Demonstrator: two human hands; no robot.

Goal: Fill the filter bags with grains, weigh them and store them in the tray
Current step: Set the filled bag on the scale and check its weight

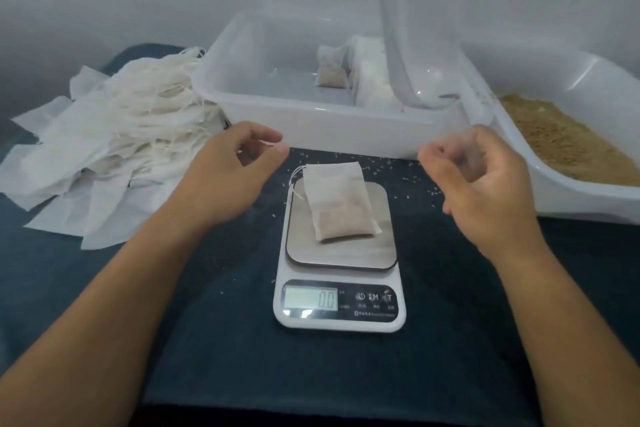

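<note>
Paper filter bag (337, 202) overhangs scale (341, 255) platform's far edge

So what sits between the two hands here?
In the head view, the filled filter bag lies on the scale platform, between the left hand and right hand; neither hand touches it. Around it are dark cloth and scattered grains.

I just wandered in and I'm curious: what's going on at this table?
A person is packing grain into small filter bags. One filled bag lies on the scale, which reads 0.0. The left hand and right hand hover above it, holding nothing. Empty bags sit left, the storage tray behind, the grain tub right.
</note>
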